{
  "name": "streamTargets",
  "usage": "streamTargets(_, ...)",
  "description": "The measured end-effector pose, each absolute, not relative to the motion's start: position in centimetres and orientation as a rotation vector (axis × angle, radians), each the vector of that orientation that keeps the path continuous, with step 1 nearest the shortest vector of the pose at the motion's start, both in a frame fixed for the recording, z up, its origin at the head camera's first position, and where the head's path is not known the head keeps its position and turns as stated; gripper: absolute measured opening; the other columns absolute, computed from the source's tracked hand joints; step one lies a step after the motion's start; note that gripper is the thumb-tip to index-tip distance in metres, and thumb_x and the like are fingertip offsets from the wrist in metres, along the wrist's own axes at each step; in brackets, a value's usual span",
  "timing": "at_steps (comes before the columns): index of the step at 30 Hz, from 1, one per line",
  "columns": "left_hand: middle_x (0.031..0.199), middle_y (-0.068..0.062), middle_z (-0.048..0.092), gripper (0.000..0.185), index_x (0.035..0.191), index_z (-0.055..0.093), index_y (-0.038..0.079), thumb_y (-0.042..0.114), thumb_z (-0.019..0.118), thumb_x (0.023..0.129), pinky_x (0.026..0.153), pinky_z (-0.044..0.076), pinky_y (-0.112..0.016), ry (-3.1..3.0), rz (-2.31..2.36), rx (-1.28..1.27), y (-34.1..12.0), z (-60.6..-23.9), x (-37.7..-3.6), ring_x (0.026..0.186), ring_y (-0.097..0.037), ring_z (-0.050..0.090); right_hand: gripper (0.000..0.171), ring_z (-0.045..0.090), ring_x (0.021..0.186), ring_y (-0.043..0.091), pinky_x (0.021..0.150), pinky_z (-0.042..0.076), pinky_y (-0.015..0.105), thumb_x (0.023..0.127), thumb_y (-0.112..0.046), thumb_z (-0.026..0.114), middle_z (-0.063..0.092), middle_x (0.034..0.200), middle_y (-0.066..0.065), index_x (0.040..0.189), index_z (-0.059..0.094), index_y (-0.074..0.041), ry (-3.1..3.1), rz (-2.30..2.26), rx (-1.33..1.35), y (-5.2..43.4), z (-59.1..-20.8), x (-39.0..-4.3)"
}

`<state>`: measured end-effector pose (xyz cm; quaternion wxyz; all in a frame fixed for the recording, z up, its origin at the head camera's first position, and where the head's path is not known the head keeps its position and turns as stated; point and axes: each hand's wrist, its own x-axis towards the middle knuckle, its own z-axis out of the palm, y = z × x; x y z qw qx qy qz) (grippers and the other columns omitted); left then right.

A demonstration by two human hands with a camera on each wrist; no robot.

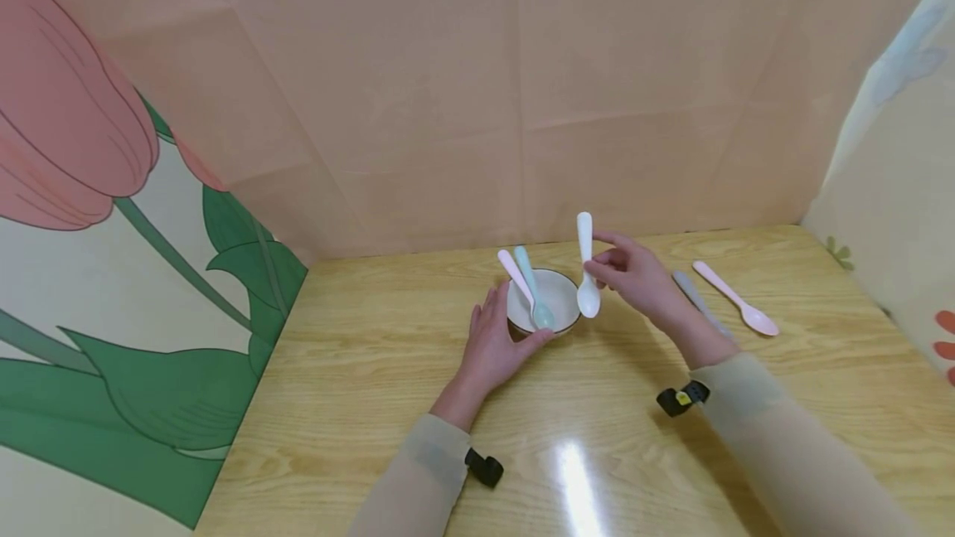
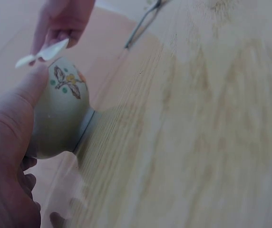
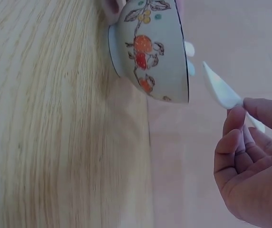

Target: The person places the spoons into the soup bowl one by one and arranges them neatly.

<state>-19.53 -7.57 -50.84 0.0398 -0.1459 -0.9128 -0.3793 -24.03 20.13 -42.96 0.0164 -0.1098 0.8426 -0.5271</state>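
The right hand pinches a white spoon mid-handle, just right of the bowl, which the left hand cups. Its long axis is near upright, scoop down. That light pinch could slip, dropping it against the rim or the two spoons inside.

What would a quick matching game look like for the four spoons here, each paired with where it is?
Spoons:
1. white spoon
2. blue spoon
3. grey spoon
4. pink spoon, far right

Places:
A. lying on the table, partly behind the right arm
B. in the bowl
C. pinched in the right hand
D. lying on the table, clear of both arms

Pairs: 1-C, 2-B, 3-A, 4-D
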Motion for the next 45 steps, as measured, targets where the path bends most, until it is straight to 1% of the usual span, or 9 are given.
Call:
streamTargets(6,0.180,-0.013,0.030,0.112,0.176,0.020,0.016,0.071,0.075,0.096,0.135,0.011,-0.057,-2.821,-1.150,-0.434,-7.5,-50.8,-19.4,0.168,-0.035,0.020,0.066,0.071,0.092,0.026,0.083,0.057,0.037,0.111,-0.023,0.072,0.076,0.115,0.020,0.169,0.043,-0.009,2.615,-1.636,-0.325,19.2,-43.2,-24.2)
streamTargets(14,0.179,-0.014,0.030,0.111,0.177,0.019,0.019,0.072,0.074,0.096,0.135,0.010,-0.058,-2.813,-1.162,-0.449,-7.6,-50.8,-19.4,0.168,-0.037,0.019,0.067,0.072,0.094,0.035,0.077,0.054,0.031,0.110,-0.021,0.073,0.077,0.114,0.021,0.169,0.043,-0.007,2.603,-1.670,-0.350,17.7,-43.3,-24.1)
streamTargets(19,0.180,-0.017,0.028,0.111,0.177,0.018,0.019,0.073,0.073,0.096,0.135,0.010,-0.059,-2.817,-1.162,-0.453,-7.6,-50.8,-19.4,0.168,-0.038,0.019,0.066,0.072,0.091,0.030,0.073,0.053,0.029,0.110,-0.017,0.072,0.077,0.112,0.022,0.168,0.043,-0.005,2.608,-1.693,-0.368,17.1,-43.8,-24.3)
streamTargets(23,0.180,-0.017,0.027,0.112,0.177,0.017,0.018,0.072,0.073,0.097,0.135,0.009,-0.058,-2.827,-1.157,-0.452,-7.6,-50.8,-19.4,0.168,-0.038,0.018,0.065,0.072,0.089,0.030,0.068,0.052,0.027,0.109,-0.017,0.073,0.077,0.111,0.021,0.167,0.045,-0.007,2.607,-1.699,-0.365,16.6,-44.0,-24.3)
streamTargets(27,0.180,-0.017,0.027,0.112,0.177,0.017,0.017,0.070,0.074,0.097,0.135,0.009,-0.058,-2.834,-1.156,-0.440,-7.6,-50.8,-19.3,0.168,-0.037,0.019,0.063,0.073,0.088,0.031,0.069,0.055,0.027,0.109,-0.015,0.073,0.076,0.110,0.022,0.166,0.047,-0.006,2.608,-1.700,-0.367,16.2,-44.2,-24.3)
streamTargets(32,0.180,-0.014,0.027,0.111,0.177,0.017,0.018,0.070,0.075,0.097,0.135,0.009,-0.058,-2.836,-1.158,-0.439,-7.6,-50.7,-19.3,0.168,-0.036,0.018,0.062,0.072,0.084,0.026,0.071,0.057,0.030,0.109,-0.012,0.072,0.077,0.108,0.022,0.165,0.046,-0.003,2.631,-1.686,-0.390,15.8,-44.6,-24.5)
streamTargets(38,0.180,-0.013,0.028,0.111,0.177,0.018,0.017,0.072,0.073,0.097,0.135,0.010,-0.059,-2.822,-1.156,-0.453,-7.6,-50.9,-19.4,0.168,-0.037,0.019,0.062,0.073,0.083,0.024,0.072,0.060,0.028,0.108,-0.010,0.073,0.077,0.107,0.021,0.164,0.047,-0.002,2.637,-1.674,-0.406,15.3,-44.8,-24.5)
streamTargets(43,0.180,-0.013,0.028,0.112,0.177,0.018,0.016,0.073,0.072,0.097,0.135,0.010,-0.060,-2.817,-1.165,-0.457,-7.6,-50.8,-19.4,0.168,-0.037,0.019,0.063,0.075,0.084,0.027,0.073,0.063,0.036,0.108,-0.010,0.073,0.077,0.108,0.020,0.165,0.047,-0.004,2.653,-1.648,-0.407,15.1,-45.0,-24.6)
streamTargets(45,0.180,-0.012,0.028,0.112,0.177,0.018,0.016,0.073,0.072,0.097,0.135,0.009,-0.060,-2.817,-1.167,-0.455,-7.7,-50.8,-19.5,0.168,-0.037,0.018,0.064,0.075,0.085,0.028,0.072,0.063,0.037,0.108,-0.010,0.073,0.077,0.108,0.020,0.165,0.046,-0.005,2.657,-1.635,-0.401,14.9,-45.0,-24.6)
